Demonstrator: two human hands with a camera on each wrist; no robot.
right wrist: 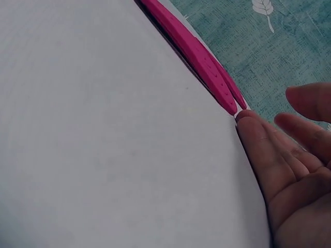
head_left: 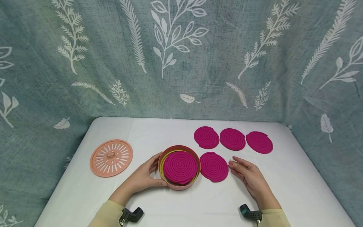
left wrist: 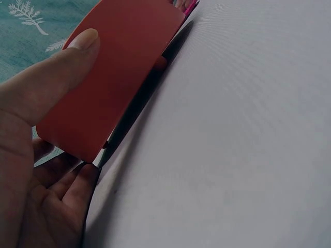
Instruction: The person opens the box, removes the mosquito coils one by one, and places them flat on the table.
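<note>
My left hand [head_left: 144, 174] grips the side of a round coral container [head_left: 181, 187], its thumb at the near side and its fingers curled round the far side. In the left wrist view the thumb lies along the container's smooth wall [left wrist: 121, 72]. Inside the container sits a magenta spiral coaster [head_left: 180, 167], with a yellow rim [head_left: 162, 167] showing around it. Another magenta spiral coaster [head_left: 214, 167] lies flat just right of the container. Beside its right edge is my right hand [head_left: 249, 176], fingers loosely extended and holding nothing; whether a fingertip touches that coaster is unclear.
Three more magenta spiral coasters stand in a row behind: left [head_left: 206, 137], middle [head_left: 232, 139] and right [head_left: 259, 142]. A slotted coral lid [head_left: 111, 158] with a small central knob lies at the left. A leaf-patterned curtain [head_left: 175, 94] surrounds the white table [head_left: 198, 209].
</note>
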